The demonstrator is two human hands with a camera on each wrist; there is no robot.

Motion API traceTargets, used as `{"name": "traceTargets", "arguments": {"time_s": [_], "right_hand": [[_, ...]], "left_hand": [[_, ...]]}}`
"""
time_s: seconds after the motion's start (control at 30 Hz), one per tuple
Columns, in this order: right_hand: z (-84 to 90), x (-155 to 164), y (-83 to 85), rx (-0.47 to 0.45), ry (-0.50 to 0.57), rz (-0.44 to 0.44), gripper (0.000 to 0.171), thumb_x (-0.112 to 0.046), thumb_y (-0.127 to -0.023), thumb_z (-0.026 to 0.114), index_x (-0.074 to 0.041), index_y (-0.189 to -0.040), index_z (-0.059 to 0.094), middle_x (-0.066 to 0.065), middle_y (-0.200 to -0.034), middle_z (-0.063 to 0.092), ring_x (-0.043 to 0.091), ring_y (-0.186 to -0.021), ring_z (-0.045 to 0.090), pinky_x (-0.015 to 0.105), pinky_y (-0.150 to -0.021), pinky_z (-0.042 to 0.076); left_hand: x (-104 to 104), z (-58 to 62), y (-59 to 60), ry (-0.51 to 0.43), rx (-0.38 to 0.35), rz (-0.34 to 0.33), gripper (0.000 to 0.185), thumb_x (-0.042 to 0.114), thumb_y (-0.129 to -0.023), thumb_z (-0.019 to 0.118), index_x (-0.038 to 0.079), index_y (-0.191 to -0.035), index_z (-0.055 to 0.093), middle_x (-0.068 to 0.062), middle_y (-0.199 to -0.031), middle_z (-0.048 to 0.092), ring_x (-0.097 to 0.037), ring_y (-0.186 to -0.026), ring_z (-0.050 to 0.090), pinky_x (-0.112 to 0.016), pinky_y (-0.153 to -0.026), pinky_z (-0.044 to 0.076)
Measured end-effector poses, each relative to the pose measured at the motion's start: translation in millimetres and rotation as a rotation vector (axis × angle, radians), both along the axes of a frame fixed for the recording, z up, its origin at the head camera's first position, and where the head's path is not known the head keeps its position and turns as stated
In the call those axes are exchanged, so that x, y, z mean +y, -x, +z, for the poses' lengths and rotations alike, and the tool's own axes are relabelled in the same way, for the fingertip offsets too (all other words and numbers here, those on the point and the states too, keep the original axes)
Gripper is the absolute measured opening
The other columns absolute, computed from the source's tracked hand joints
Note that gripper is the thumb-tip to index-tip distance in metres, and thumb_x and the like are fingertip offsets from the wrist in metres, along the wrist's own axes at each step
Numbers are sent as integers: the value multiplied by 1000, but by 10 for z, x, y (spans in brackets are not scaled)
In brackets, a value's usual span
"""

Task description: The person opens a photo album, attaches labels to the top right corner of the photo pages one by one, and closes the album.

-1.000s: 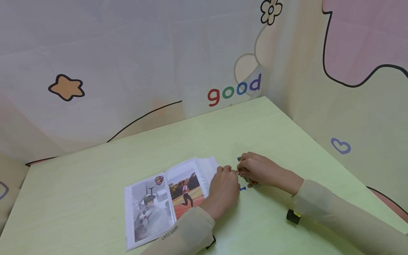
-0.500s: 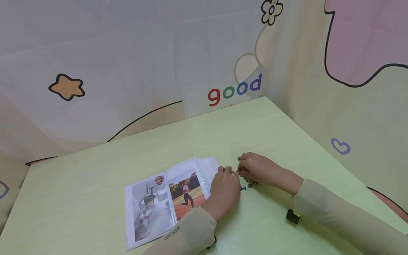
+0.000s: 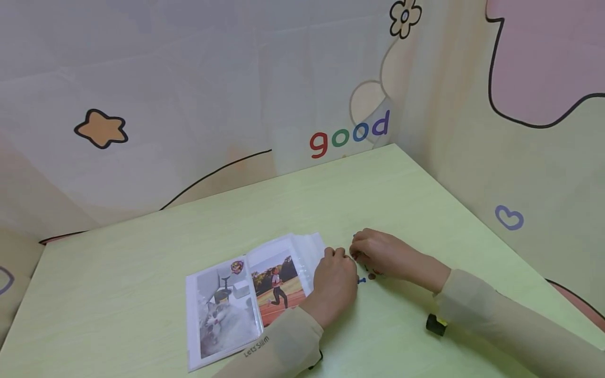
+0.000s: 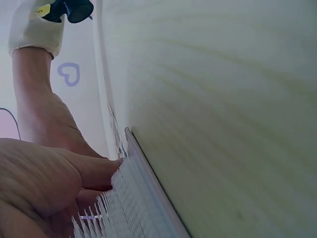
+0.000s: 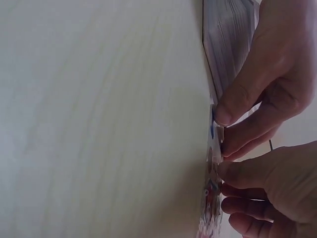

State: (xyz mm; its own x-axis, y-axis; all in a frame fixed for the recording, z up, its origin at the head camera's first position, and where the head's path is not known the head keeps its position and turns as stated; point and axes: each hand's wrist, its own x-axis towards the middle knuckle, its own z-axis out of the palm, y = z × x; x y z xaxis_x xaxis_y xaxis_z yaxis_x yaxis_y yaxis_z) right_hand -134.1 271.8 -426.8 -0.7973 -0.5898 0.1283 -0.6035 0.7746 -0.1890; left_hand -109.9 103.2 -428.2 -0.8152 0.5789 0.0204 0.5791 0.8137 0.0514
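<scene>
right hand: fingers curled, pinching small stickers on the desk | left hand: fingertips gripping the same stickers, beside the open photo album | black cap near right sleeve

Head view: from above the near edge, facing forward and down over the pale green wooden table toward the far curtained corner, well back.
Left wrist view: almost at table level, very close, looking along the white clear-sleeved photo album edge toward the right.
Right wrist view: equally low and close, facing left.
Shared: all three show the album's right edge and the left hand beside it.
</scene>
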Motion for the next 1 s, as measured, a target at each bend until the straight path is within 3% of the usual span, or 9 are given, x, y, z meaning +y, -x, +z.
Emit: {"name": "traceTargets", "arguments": {"time_s": [0.53, 1.0], "right_hand": [[-34, -23, -22, 73, 18, 50, 15, 10, -84, 77, -4, -90, 75, 0, -81, 62, 14, -77, 55, 24, -68, 52], [-25, 18, -6, 13, 46, 28, 16, 10, -86, 73, -6, -85, 75, -5, -78, 56, 13, -77, 54, 25, -69, 53]], "left_hand": [[12, 0, 11, 10, -27, 6, 27, 29, -99, 70, 4, -106, 78, -7, -105, 67, -24, -94, 54, -29, -79, 51], [23, -9, 6, 24, -29, 15, 25, 29, -100, 70, 6, -106, 78, -6, -104, 66, -23, -94, 53, -28, -77, 51]]}}
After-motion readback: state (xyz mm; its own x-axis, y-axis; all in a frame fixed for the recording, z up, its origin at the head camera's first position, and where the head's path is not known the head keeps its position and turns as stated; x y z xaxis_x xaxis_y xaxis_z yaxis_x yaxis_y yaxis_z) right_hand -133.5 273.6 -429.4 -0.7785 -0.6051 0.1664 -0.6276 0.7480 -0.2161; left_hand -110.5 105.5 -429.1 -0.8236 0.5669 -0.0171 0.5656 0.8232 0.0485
